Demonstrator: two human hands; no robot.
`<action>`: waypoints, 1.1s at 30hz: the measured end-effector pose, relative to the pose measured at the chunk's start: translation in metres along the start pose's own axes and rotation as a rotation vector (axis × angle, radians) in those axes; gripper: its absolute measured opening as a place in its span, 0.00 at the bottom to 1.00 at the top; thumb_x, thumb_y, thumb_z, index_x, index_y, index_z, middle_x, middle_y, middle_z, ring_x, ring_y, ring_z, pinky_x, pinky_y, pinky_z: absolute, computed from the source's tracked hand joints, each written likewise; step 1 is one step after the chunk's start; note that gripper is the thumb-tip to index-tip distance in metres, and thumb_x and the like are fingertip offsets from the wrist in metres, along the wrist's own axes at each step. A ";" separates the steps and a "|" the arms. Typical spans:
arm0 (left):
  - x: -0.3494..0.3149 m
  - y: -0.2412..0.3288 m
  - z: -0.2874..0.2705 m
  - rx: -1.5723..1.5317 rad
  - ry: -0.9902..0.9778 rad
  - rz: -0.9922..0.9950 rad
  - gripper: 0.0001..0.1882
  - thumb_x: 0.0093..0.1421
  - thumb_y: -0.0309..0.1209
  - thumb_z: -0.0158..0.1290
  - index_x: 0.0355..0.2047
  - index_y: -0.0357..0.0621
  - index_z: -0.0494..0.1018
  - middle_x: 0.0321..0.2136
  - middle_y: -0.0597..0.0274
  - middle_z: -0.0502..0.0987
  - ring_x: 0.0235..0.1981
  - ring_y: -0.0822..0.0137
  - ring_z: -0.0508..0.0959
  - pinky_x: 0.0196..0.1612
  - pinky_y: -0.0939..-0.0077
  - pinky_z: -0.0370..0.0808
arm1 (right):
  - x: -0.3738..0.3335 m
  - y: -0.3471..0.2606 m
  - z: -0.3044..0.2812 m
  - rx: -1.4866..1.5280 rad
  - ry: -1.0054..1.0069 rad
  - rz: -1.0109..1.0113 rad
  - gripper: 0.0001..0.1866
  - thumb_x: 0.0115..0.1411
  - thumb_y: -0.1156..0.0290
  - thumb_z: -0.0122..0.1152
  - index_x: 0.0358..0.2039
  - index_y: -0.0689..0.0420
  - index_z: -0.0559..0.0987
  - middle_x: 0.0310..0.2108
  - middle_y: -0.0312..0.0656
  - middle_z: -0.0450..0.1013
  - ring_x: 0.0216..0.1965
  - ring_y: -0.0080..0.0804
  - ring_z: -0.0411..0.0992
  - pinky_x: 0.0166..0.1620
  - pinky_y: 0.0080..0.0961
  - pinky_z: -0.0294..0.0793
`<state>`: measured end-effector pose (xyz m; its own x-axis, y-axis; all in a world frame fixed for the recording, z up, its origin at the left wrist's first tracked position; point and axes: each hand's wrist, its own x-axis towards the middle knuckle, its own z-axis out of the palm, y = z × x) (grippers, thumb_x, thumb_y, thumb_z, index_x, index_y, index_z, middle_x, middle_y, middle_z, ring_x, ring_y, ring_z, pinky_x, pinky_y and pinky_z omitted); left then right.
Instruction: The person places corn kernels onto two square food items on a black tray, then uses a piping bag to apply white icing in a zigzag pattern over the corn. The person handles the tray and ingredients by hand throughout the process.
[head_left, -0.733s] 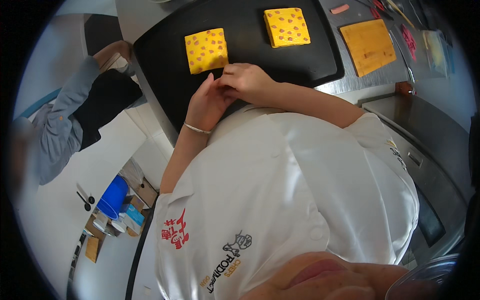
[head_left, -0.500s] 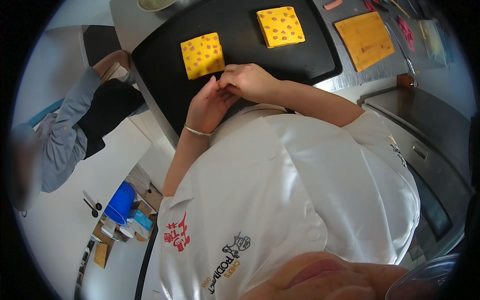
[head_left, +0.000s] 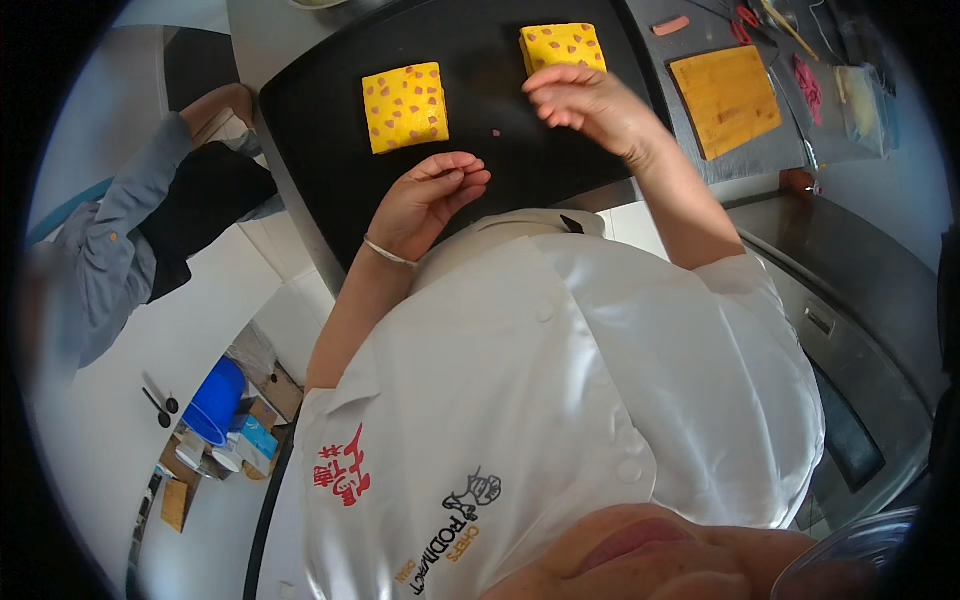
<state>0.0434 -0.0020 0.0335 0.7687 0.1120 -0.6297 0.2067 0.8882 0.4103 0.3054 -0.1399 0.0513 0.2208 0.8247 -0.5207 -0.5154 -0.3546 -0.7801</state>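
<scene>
Black tray: carries two spotted yellow squares and a tiny pink bit between them, nearer the tray's front edge.
Left square: flat in the tray's left half.
Right square: toward the tray's far right, its near edge hidden by fingers.
Left hand: apart from the other, over the tray's front, fingers curled toward the thumb; I cannot tell whether anything is pinched.
Right hand: over the tray's right half, fingers loosely bent; grip and contact cannot be told.
Bowl: beyond the tray's far left, contents cut off.
Clear bag: well right of the tray, something pale yellow inside.
</scene>
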 end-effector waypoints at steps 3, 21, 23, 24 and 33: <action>-0.002 0.005 0.009 0.042 0.046 -0.013 0.13 0.70 0.25 0.51 0.53 0.37 0.74 0.49 0.53 0.80 0.49 0.63 0.81 0.55 0.71 0.79 | 0.020 -0.014 -0.056 -0.259 0.214 -0.169 0.10 0.66 0.69 0.65 0.46 0.54 0.84 0.34 0.33 0.80 0.38 0.18 0.78 0.44 0.17 0.78; -0.007 -0.002 -0.003 -0.008 0.115 -0.033 0.13 0.69 0.31 0.55 0.52 0.41 0.74 0.43 0.58 0.82 0.41 0.69 0.83 0.44 0.76 0.83 | 0.068 -0.032 -0.078 -0.979 0.599 -0.310 0.05 0.57 0.70 0.68 0.32 0.57 0.82 0.30 0.46 0.81 0.36 0.32 0.79 0.46 0.28 0.75; -0.004 -0.002 -0.003 0.006 0.123 -0.037 0.12 0.69 0.31 0.56 0.50 0.42 0.76 0.40 0.61 0.82 0.39 0.71 0.82 0.41 0.78 0.82 | 0.068 -0.023 -0.093 -0.988 0.606 -0.352 0.05 0.57 0.69 0.68 0.31 0.56 0.82 0.30 0.46 0.80 0.36 0.35 0.79 0.44 0.30 0.76; -0.004 -0.004 -0.006 0.007 0.122 -0.035 0.12 0.69 0.32 0.56 0.50 0.43 0.76 0.39 0.62 0.81 0.37 0.72 0.82 0.40 0.79 0.82 | 0.069 -0.014 -0.101 -0.981 0.585 -0.366 0.06 0.58 0.69 0.68 0.34 0.56 0.82 0.32 0.44 0.80 0.37 0.34 0.79 0.45 0.29 0.76; -0.002 -0.005 -0.003 0.053 0.139 -0.032 0.12 0.69 0.32 0.56 0.50 0.44 0.78 0.35 0.68 0.79 0.37 0.77 0.78 0.43 0.81 0.79 | 0.046 0.008 -0.054 -1.317 0.531 -0.248 0.12 0.64 0.63 0.66 0.45 0.52 0.85 0.44 0.43 0.81 0.45 0.37 0.81 0.52 0.27 0.79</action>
<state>0.0391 -0.0055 0.0307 0.6706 0.1482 -0.7269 0.2644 0.8677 0.4209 0.3560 -0.1284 0.0024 0.6168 0.7700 -0.1630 0.6417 -0.6119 -0.4624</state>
